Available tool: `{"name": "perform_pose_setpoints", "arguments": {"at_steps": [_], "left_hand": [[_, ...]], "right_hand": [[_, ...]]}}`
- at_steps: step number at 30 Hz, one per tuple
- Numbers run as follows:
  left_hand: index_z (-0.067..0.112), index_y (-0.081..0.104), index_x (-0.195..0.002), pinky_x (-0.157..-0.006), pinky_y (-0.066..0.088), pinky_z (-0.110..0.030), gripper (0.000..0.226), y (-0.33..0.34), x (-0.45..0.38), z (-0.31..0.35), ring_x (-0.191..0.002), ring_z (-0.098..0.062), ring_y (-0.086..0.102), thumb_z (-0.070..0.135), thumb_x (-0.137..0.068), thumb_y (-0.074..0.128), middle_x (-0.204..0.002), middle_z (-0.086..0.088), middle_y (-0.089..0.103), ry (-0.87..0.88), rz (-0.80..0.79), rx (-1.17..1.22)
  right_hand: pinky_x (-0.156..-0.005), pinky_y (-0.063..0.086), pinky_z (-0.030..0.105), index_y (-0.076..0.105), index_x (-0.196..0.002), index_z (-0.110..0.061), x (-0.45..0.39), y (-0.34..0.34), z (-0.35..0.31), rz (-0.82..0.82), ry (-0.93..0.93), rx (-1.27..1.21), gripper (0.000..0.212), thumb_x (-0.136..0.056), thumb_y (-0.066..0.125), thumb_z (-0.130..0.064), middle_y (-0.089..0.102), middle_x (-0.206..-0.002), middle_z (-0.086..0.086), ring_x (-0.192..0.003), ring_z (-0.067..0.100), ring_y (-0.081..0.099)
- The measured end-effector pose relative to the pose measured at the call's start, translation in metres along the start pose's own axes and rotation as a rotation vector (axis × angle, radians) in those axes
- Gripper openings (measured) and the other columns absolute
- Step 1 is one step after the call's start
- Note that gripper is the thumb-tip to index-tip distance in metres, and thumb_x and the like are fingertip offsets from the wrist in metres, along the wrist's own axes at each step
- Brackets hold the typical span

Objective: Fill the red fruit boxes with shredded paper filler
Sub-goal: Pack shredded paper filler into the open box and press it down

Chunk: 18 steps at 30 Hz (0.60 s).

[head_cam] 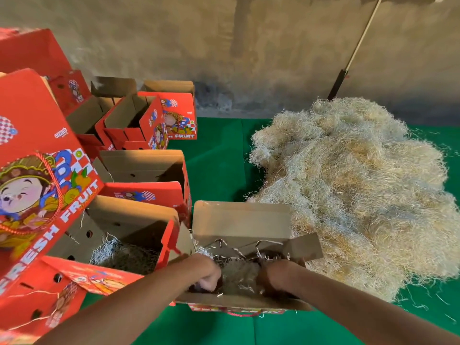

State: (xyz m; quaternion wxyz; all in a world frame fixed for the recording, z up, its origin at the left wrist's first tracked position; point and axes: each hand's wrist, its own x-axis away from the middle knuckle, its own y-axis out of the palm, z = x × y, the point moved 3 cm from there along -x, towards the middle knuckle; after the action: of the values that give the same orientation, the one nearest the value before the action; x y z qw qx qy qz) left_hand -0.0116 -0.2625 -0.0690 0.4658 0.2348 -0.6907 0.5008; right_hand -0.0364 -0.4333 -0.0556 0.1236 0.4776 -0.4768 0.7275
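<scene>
Glossy red cardboard boxes [139, 120], wiry shredded paper [353, 190], matt green cloth [219, 158].

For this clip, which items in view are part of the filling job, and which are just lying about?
Part of the job:
left hand and right hand, both inside the open box
shredded paper pile
box beside it with filler
empty red boxes

Lying about:
stick against the wall
green mat

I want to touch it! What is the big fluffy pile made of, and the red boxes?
The fluffy pile looks like thin shredded paper, pale and matte, in tangled curly strands. The red box looks like cardboard: plain brown inside, glossy red print outside, with folded flaps.
</scene>
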Motion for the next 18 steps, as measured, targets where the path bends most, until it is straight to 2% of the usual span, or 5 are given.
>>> {"name": "perform_pose_setpoints", "arguments": {"at_steps": [4,6,9,13,18], "left_hand": [[-0.004,0.055,-0.126,-0.068,0.051,-0.039,0.033,-0.009,0.001,0.003,-0.086,-0.033,0.063,0.006,-0.096,0.045,-0.113,-0.017,0.06,0.1,0.162,-0.016],[0.003,0.059,-0.127,-0.079,0.056,-0.041,0.033,-0.016,0.004,0.005,-0.101,-0.035,0.065,0.007,-0.095,0.051,-0.121,-0.016,0.064,0.117,0.329,-0.128],[0.01,0.046,-0.142,-0.1,0.048,-0.043,0.048,-0.017,-0.008,0.019,-0.127,-0.034,0.053,0.004,-0.095,0.056,-0.142,-0.013,0.052,0.204,0.434,-0.309],[0.01,0.047,-0.145,-0.11,0.039,-0.04,0.054,-0.005,-0.03,0.026,-0.13,-0.034,0.051,0.006,-0.094,0.061,-0.144,-0.015,0.052,0.252,0.347,-0.147],[0.002,0.049,-0.143,-0.113,0.035,-0.038,0.04,0.04,-0.069,0.017,-0.139,-0.031,0.043,0.015,-0.105,0.045,-0.15,-0.017,0.047,0.09,0.254,-0.1]], "right_hand": [[-0.067,0.051,0.033,0.062,-0.115,-0.005,0.018,-0.012,0.02,0.063,0.031,-0.124,0.02,-0.097,0.053,-0.01,0.068,-0.108,0.01,-0.082,0.023,0.061],[-0.068,0.056,0.034,0.064,-0.112,-0.007,0.02,-0.036,0.029,0.23,0.009,-0.189,0.02,-0.095,0.054,-0.006,0.067,-0.093,0.007,-0.076,0.021,0.063],[-0.081,0.057,0.041,0.066,-0.113,-0.005,0.003,-0.058,0.012,0.287,-0.015,-0.18,0.021,-0.095,0.056,-0.004,0.069,-0.103,0.012,-0.092,0.029,0.067],[-0.091,0.051,0.037,0.06,-0.122,-0.002,-0.032,-0.042,-0.016,0.064,0.094,-0.047,0.025,-0.1,0.057,-0.013,0.06,-0.092,0.012,-0.095,0.028,0.059],[-0.103,0.045,0.045,0.055,-0.135,-0.003,-0.068,0.028,-0.024,-0.034,0.198,-0.261,0.036,-0.103,0.047,-0.018,0.056,-0.137,0.019,-0.126,0.037,0.054]]}}
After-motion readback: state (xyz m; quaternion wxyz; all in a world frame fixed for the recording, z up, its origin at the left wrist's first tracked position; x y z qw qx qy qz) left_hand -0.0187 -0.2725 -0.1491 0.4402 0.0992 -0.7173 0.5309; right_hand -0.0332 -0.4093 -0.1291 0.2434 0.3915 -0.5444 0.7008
